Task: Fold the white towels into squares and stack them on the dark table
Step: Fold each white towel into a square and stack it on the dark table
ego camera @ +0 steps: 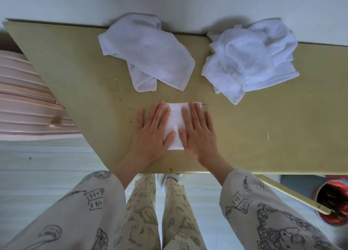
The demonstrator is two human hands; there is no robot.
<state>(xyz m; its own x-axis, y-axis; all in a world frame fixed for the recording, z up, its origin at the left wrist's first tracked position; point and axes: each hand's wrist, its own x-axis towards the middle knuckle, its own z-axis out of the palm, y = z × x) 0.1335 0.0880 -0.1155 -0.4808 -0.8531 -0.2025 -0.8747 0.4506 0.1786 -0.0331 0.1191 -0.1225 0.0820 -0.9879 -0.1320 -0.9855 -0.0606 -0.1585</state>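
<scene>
Both hands lie flat with straight, slightly spread fingers on a small folded towel [176, 124] near the front edge of the tabletop [263, 133], pressing it down. The left hand [153, 131] covers the towel's left side, with its little finger resting on the bare surface beyond the cloth; the right hand [199, 135] covers the right side in the same way, and the two thumbs nearly meet over the towel's lower middle. Only a strip of white cloth shows between the hands, along with the towel's far edge past the fingertips. Farther back, a loosely rumpled towel [148, 54] lies unfolded near the far edge of the tabletop, its upper part bunched against the pale wall [188, 1]. To the right of it, well apart, a crumpled heap of towels [248, 59] sits with layers overlapping at odd angles; how many cloths make up the heap cannot be told. The person's patterned sleeves [263, 202] and trousers [141, 202] fill the bottom of the view. A pink ribbed suitcase [28, 99] stands to the left of the tabletop, and a red container [333, 202] stands low on the right
</scene>
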